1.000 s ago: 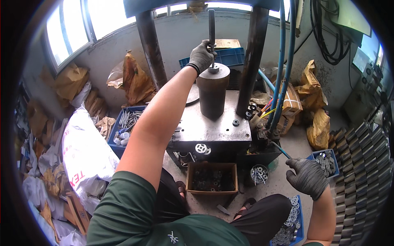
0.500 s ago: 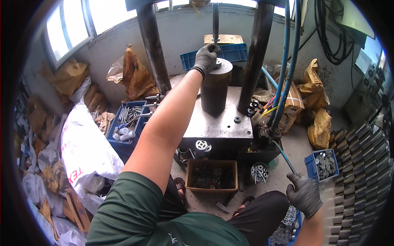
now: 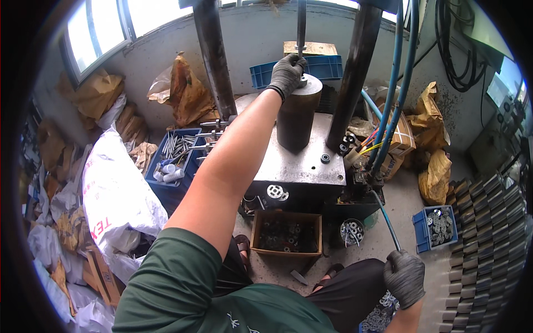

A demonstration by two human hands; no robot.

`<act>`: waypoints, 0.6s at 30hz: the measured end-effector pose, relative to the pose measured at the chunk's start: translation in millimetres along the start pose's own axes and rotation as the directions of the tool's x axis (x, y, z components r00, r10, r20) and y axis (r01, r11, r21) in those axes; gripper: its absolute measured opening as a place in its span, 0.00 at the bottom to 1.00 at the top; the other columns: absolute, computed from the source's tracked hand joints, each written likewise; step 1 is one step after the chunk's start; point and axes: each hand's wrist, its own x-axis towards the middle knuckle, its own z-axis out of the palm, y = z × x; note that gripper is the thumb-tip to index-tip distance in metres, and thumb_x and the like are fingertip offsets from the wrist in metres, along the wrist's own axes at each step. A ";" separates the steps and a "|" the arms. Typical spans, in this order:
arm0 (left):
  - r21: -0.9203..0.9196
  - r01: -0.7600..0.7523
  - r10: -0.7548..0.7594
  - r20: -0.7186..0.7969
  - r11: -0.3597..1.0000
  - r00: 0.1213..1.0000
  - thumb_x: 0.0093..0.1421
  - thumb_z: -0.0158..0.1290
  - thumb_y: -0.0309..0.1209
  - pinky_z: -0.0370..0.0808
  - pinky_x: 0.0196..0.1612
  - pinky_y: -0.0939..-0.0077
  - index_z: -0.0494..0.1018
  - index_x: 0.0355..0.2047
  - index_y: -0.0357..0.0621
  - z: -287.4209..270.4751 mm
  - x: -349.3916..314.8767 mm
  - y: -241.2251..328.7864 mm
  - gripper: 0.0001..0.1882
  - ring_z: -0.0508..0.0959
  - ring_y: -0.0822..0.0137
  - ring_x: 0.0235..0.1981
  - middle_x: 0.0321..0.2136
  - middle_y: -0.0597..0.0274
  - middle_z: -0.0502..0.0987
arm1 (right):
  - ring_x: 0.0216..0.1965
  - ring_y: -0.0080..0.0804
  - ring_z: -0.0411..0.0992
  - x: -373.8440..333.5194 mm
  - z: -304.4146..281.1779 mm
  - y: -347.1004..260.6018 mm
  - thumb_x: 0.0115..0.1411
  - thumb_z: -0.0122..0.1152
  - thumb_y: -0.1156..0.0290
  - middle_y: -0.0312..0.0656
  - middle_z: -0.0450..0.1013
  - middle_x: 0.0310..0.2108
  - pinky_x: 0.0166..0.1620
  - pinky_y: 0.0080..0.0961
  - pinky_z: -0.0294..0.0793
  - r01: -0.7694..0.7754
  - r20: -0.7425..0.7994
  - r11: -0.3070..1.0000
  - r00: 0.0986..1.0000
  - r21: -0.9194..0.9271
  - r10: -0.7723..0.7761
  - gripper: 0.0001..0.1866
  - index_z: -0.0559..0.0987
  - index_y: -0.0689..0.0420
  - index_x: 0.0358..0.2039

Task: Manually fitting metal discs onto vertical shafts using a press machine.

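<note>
Wall (image 3: 250,39) backs the metal cylinder (image 3: 297,119); above, my left hand (image 3: 286,74) grips a rod (image 3: 301,28), right hand (image 3: 404,277) a lever (image 3: 388,222); jerking risks misalignment.

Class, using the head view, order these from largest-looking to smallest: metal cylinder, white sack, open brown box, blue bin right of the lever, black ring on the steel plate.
1. White sack
2. Metal cylinder and open brown box: too alike to rank
3. Blue bin
4. Black ring

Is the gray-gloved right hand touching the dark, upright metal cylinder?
No, the right hand grips the slim bluish lever, well apart from the cylinder.
</note>
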 end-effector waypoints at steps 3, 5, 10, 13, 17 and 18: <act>0.021 -0.005 0.005 0.006 1.000 1.000 0.66 0.58 0.39 0.78 0.39 0.68 0.79 0.47 0.40 0.4 -3.9 8.8 0.16 0.81 0.64 0.30 0.30 0.56 0.83 | 0.28 0.54 0.75 -0.4 -0.2 -1.5 0.52 0.62 0.72 0.50 0.75 0.25 0.34 0.47 0.75 -0.008 -0.025 1.000 1.000 0.005 0.008 0.03 0.78 0.56 0.25; 0.024 0.052 -0.053 0.032 0.998 0.998 0.70 0.56 0.37 0.76 0.42 0.77 0.79 0.46 0.40 0.2 -6.2 14.2 0.13 0.78 0.74 0.33 0.32 0.64 0.81 | 0.28 0.54 0.75 -0.5 -0.7 -2.6 0.52 0.63 0.71 0.51 0.74 0.25 0.34 0.47 0.75 -0.017 -0.035 1.000 0.999 0.009 0.018 0.04 0.78 0.56 0.25; 0.006 0.046 -0.047 0.013 0.999 0.999 0.68 0.57 0.38 0.77 0.41 0.72 0.79 0.47 0.41 -1.2 -4.6 9.5 0.15 0.79 0.69 0.31 0.32 0.60 0.82 | 0.28 0.54 0.75 -0.1 0.9 -4.4 0.52 0.64 0.71 0.50 0.74 0.23 0.33 0.46 0.74 -0.024 -0.082 1.000 0.996 0.000 0.024 0.05 0.77 0.56 0.23; 0.050 0.000 0.000 -0.016 0.999 1.000 0.66 0.58 0.39 0.79 0.40 0.68 0.80 0.48 0.42 -4.3 1.9 0.7 0.16 0.81 0.64 0.31 0.32 0.55 0.83 | 0.28 0.55 0.75 0.8 0.8 -5.5 0.53 0.63 0.70 0.51 0.74 0.24 0.35 0.48 0.74 -0.042 -0.067 0.998 0.997 0.037 0.044 0.05 0.79 0.57 0.25; 0.042 0.028 -0.029 0.013 0.999 0.999 0.68 0.57 0.39 0.78 0.43 0.71 0.79 0.48 0.41 0.8 -5.9 12.3 0.15 0.81 0.66 0.34 0.34 0.57 0.84 | 0.27 0.54 0.74 -0.6 1.8 -4.5 0.52 0.65 0.71 0.50 0.73 0.23 0.33 0.47 0.74 -0.036 -0.101 0.999 0.994 0.010 0.037 0.05 0.77 0.56 0.23; 0.039 0.056 -0.057 0.024 0.998 0.998 0.70 0.56 0.38 0.77 0.45 0.75 0.79 0.47 0.40 1.0 -8.5 15.6 0.14 0.80 0.72 0.35 0.33 0.62 0.83 | 0.27 0.54 0.74 -0.9 2.1 -4.1 0.52 0.65 0.72 0.50 0.73 0.23 0.33 0.47 0.73 -0.035 -0.104 0.999 0.994 0.004 0.035 0.05 0.76 0.56 0.23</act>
